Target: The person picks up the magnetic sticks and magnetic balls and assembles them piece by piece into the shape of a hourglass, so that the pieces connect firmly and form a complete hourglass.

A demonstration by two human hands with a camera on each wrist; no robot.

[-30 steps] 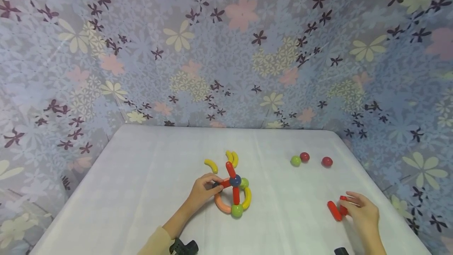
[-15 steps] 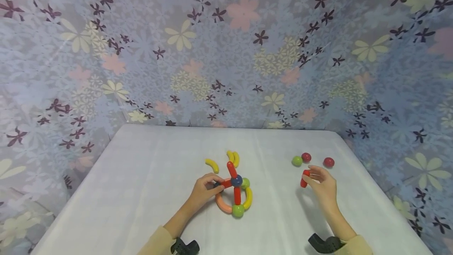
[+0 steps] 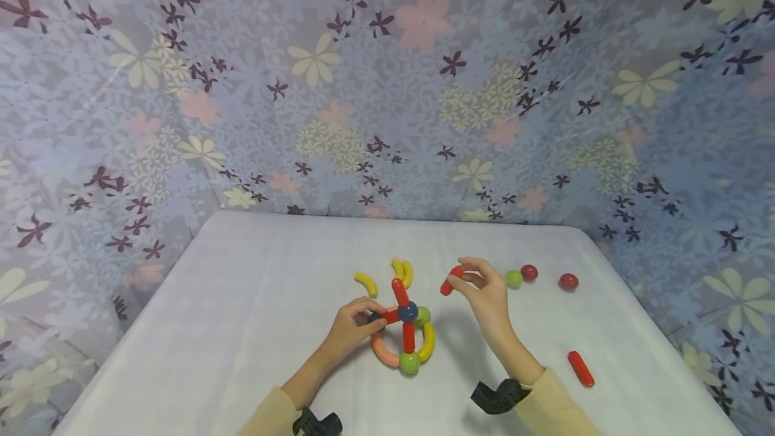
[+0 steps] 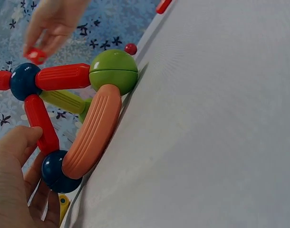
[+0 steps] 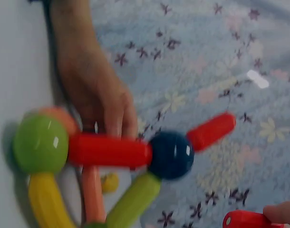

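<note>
A ball-and-stick toy structure (image 3: pixel 409 338) stands mid-table. Its base ring has curved coral (image 4: pixel 95 133) and yellow (image 5: pixel 50 202) sticks joined by green and dark blue balls. Straight red sticks and a light green stick (image 5: pixel 133 202) rise to a dark blue top ball (image 3: pixel 408 311), from which another red stick (image 5: pixel 212 131) points upward. My left hand (image 3: pixel 354 321) grips the structure at its left, thumb on a red stick and fingers by the lower blue ball (image 4: pixel 59 172). Raised to the structure's right, my right hand (image 3: pixel 487 295) pinches a loose red stick (image 3: pixel 451 281).
Behind the structure lie several curved yellow sticks (image 3: pixel 366 284). A green ball (image 3: pixel 513 279) and two red balls (image 3: pixel 568 282) sit at the back right. Another red stick (image 3: pixel 581 369) lies near the right edge. Flowered cloth (image 3: pixel 387 86) hangs beyond the white table (image 3: pixel 272 254).
My right hand has picked up one of two red sticks at the right and carried it leftward, close to the structure. The left hand has kept its hold in place.
</note>
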